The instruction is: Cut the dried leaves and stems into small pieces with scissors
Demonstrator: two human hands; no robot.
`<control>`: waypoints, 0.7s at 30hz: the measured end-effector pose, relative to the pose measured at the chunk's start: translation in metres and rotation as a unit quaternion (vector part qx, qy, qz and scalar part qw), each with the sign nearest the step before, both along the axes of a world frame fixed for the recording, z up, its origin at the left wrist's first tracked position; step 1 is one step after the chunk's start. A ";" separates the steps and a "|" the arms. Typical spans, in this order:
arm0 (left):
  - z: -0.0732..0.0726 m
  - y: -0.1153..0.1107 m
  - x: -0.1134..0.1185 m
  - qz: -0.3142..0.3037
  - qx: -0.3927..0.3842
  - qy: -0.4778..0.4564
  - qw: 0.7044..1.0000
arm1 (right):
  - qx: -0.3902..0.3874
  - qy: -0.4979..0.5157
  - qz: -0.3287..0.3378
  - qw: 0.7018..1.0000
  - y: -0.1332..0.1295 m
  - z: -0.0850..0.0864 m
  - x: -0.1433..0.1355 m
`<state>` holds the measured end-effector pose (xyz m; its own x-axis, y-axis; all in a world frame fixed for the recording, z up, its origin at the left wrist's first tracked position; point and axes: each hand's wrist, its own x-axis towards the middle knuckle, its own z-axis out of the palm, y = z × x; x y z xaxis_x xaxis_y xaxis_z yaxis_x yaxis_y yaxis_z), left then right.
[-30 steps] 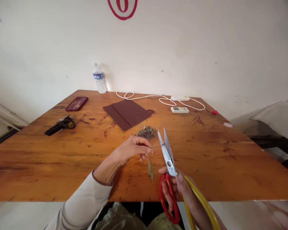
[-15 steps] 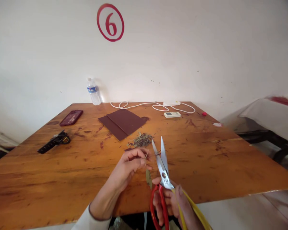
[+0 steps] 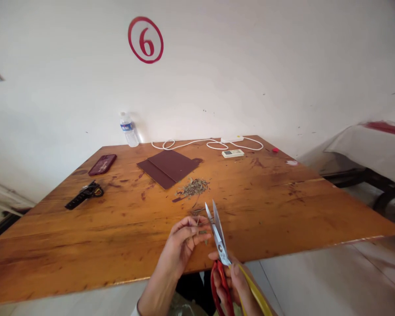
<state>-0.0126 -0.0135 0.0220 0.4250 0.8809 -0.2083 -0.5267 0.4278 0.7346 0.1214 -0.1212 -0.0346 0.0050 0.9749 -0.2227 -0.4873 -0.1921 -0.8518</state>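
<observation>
My left hand [image 3: 184, 239] is over the front part of the table, its fingers pinching a thin dry stem or leaf piece [image 3: 198, 220]. Close on its right are the partly open blades of a pair of scissors [image 3: 221, 248], pointing away from me. My right hand [image 3: 238, 283] holds the scissors by their handles, one red and one yellow. Beyond both hands lies a small heap of dry plant cuttings [image 3: 196, 187], with a few loose bits between it and my left fingers.
On the wooden table [image 3: 125, 245] are dark red sheets [image 3: 171, 166], a phone [image 3: 102, 165], a black strap-like item [image 3: 84, 194], a bottle [image 3: 129, 130], a white cable [image 3: 187, 143] and a small white device [image 3: 232, 153]. The table's front edge runs below my hands.
The view has shifted. The scissor blades have narrowed and are closer to my left fingers. The greenish leaf that hung below my left hand now shows only as a small part behind the fingers.
</observation>
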 end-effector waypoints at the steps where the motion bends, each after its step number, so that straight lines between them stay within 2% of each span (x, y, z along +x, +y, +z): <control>1: 0.001 0.000 0.001 0.002 -0.001 -0.001 1.000 | -0.007 -0.003 -0.007 1.000 -0.001 0.002 -0.001; 4: 0.002 0.002 0.002 0.001 0.000 -0.003 1.000 | -0.034 0.022 -0.007 0.999 0.001 0.001 -0.001; 8: 0.000 0.005 0.005 -0.016 0.001 -0.013 1.000 | -0.038 0.066 0.034 0.997 0.009 -0.010 0.005; 11: 0.001 0.010 0.006 -0.026 0.008 -0.013 1.000 | -0.047 0.082 0.044 0.995 0.014 -0.011 0.010; 13: 0.005 0.015 0.007 -0.031 0.006 -0.006 0.999 | -0.061 0.090 0.031 0.994 0.017 -0.003 0.011; 16: 0.015 0.027 0.009 -0.046 -0.003 -0.001 0.999 | -0.095 0.098 0.018 0.990 0.022 0.017 0.012; 21: 0.032 0.058 0.013 -0.074 0.007 -0.001 0.997 | -0.119 0.082 0.004 0.990 0.047 0.049 0.014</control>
